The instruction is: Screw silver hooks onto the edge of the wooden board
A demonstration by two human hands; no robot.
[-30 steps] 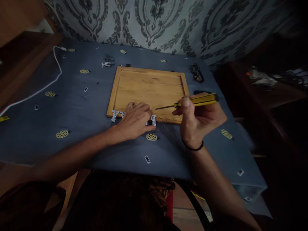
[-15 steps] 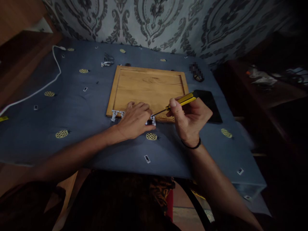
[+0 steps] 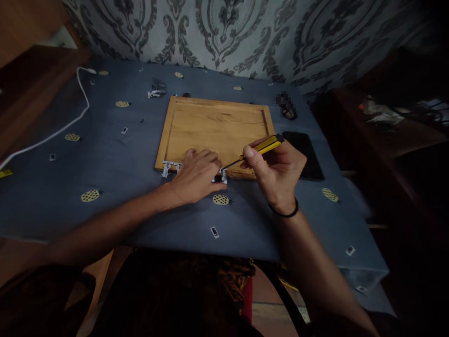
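A wooden panel (image 3: 217,128) with a raised frame lies flat on the cloth-covered table. Along its near edge sit metal hinges, one hinge (image 3: 167,168) at the left corner and another hinge (image 3: 223,175) right of my left hand. My left hand (image 3: 198,175) grips that right-hand hinge against the edge, fingers bent over the wood and thumb below; part of the hinge is hidden. In my right hand (image 3: 277,171) is a yellow and black screwdriver (image 3: 264,145), its shaft slanting down left. The screwdriver's tip touches the right-hand hinge.
A black flat slab (image 3: 304,157) lies right of the panel. Behind it is a dark, partly pixelated object (image 3: 288,108). Loose metal hinges (image 3: 157,89) rest at the back left. A white cable (image 3: 82,93) runs along the left side of the blue tablecloth (image 3: 122,145).
My right hand has turned and shifted slightly left, and the screwdriver's handle has moved left with it. Its tip stays at the hinge. My left hand and the panel have not moved.
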